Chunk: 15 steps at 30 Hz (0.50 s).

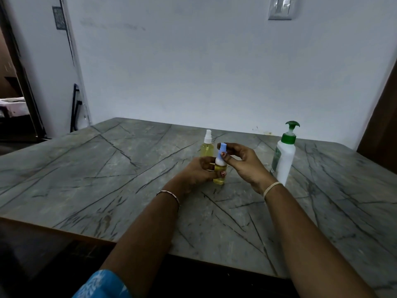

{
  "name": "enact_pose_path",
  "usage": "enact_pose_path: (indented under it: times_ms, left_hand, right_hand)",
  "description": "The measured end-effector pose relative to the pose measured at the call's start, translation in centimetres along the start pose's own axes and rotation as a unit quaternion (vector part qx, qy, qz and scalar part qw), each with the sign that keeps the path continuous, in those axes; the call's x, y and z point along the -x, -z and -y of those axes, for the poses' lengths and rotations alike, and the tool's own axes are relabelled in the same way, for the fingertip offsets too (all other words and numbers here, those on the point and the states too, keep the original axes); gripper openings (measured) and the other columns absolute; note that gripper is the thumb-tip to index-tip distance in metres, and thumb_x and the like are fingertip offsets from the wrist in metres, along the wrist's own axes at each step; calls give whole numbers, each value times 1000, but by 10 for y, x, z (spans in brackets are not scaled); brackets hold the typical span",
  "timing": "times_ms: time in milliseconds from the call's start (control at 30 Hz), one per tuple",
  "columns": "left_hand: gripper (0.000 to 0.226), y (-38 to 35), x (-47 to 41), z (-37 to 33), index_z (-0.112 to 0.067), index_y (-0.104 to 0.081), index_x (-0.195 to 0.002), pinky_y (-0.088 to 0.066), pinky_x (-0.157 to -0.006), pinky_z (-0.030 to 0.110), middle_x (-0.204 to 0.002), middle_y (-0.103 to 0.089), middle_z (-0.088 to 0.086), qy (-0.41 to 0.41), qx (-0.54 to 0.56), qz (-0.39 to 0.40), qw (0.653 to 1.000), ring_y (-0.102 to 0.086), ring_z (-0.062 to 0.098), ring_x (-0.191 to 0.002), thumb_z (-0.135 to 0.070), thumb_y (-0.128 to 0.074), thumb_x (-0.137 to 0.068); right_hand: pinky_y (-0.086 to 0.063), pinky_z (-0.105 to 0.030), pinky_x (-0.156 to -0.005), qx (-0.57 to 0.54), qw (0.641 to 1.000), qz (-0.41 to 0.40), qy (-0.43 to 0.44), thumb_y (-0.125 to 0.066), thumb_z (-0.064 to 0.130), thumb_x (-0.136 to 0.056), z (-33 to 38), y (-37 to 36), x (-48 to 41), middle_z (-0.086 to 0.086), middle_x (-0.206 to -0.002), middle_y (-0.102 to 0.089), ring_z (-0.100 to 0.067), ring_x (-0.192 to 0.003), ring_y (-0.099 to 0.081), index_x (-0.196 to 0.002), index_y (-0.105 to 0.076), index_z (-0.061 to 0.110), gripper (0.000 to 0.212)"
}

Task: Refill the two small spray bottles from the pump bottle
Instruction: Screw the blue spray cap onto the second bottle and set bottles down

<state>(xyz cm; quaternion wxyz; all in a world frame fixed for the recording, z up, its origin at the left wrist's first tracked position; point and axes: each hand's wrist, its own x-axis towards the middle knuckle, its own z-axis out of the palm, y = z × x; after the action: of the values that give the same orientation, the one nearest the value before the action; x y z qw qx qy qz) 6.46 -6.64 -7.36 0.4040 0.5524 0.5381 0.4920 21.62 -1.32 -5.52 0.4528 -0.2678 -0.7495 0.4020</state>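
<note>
A small spray bottle (220,173) with yellow liquid stands at the middle of the table. My left hand (197,172) wraps around its body. My right hand (242,163) pinches its blue cap (222,150) at the top. Just behind stands a second small spray bottle (207,145), also yellow, with a white spray head, untouched. The white pump bottle (283,157) with a green pump stands upright to the right, beside my right wrist.
The grey marble-patterned table (107,179) reaches to a white wall at the back. Its front edge runs close to my body. A dark doorway lies at the far left and a brown door at the right edge.
</note>
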Motion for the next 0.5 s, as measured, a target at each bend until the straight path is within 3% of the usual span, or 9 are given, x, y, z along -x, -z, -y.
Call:
enact_pose_path:
  times_ms: [133, 300, 433, 500]
  left_hand:
    - [46, 0, 1, 0, -8, -60, -121, -49, -100, 38, -112, -68, 9, -6, 11, 7, 1000, -64, 21, -108, -4, -74, -77]
    - [46, -1, 1, 0, -7, -60, -121, -51, -96, 33, -114, -68, 9, -21, -8, 0, 1000, -65, 18, -104, -5, -73, -77]
    - [42, -2, 1, 0, -8, -62, -117, -54, -83, 20, -108, -70, 5, -37, -27, -7, 999, -68, 4, -90, -4, -73, -77]
    - [41, -2, 2, 1, -7, -63, -116, -55, -87, 24, -107, -71, 7, -37, -30, -16, 999, -69, 7, -91, -5, -74, -76]
  right_hand:
    - [-49, -16, -90, -19, 1000, 8, 4, -62, 9, -91, -2, 1, -1, -6, -119, -67, -13, -112, -61, -123, -61, 8, 32]
    - [-49, -11, -80, -14, 1000, -13, 24, -64, 5, -89, -2, -1, -2, -10, -112, -69, -16, -102, -64, -120, -62, 4, 31]
    - [-50, -11, -76, -17, 999, -31, 24, -66, 3, -87, -4, -3, -2, -13, -110, -69, -18, -98, -65, -118, -63, 0, 32]
    - [-51, -13, -76, -10, 999, -44, 21, -68, 3, -85, -4, -4, -3, -12, -108, -70, -18, -98, -65, -116, -64, 1, 32]
